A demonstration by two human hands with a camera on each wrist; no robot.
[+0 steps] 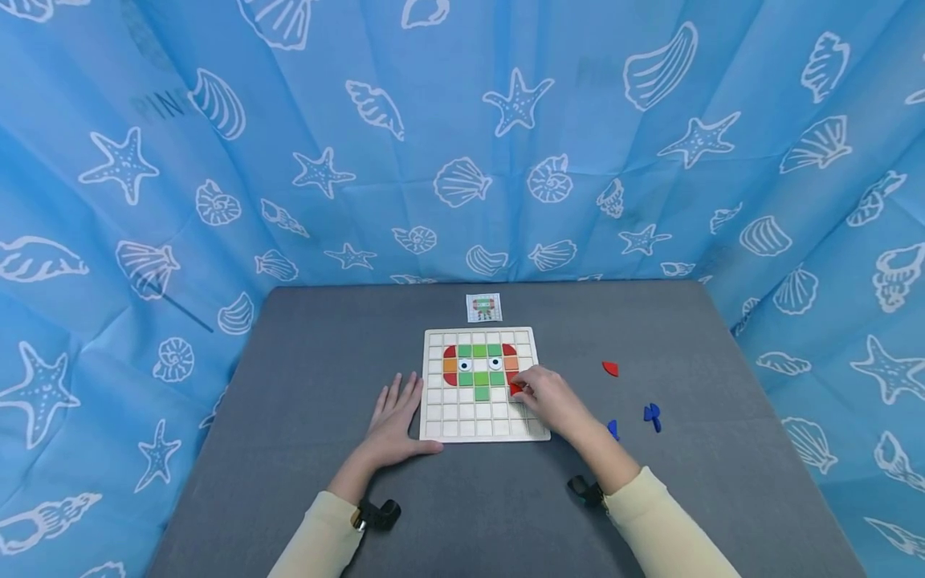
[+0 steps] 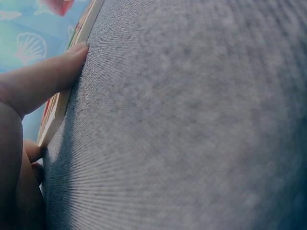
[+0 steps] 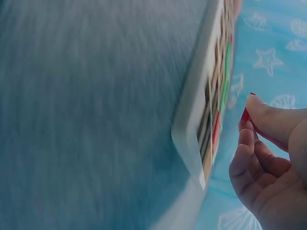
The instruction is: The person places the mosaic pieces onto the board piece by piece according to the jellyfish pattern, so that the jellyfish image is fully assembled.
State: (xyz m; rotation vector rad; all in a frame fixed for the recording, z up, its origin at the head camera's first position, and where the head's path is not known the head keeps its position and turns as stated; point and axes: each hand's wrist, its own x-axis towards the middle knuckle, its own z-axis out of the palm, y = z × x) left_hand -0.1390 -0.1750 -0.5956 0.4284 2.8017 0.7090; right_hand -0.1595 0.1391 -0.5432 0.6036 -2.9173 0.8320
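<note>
A white gridded board [image 1: 462, 429] lies on the grey table, with green, red and orange tiles and two eye tiles set in its squares. My right hand [image 1: 555, 399] is over the board's right side, pinching a red tile [image 3: 245, 116] between thumb and fingertips. In the head view that red tile is just below the red tiles at the right. My left hand [image 1: 393, 429] rests at the board's lower left corner, fingers extended along the left side. Its thumb [image 2: 72, 60] touches the front edge of the board.
A small picture card [image 1: 483, 307] lies behind the board, showing a similar coloured figure. To the right are a loose red quarter-round tile [image 1: 610, 368], a few blue pieces [image 1: 653, 415] and another blue piece [image 1: 613, 429] near my right forearm. A blue shell-print curtain [image 1: 462, 144] hangs around the table.
</note>
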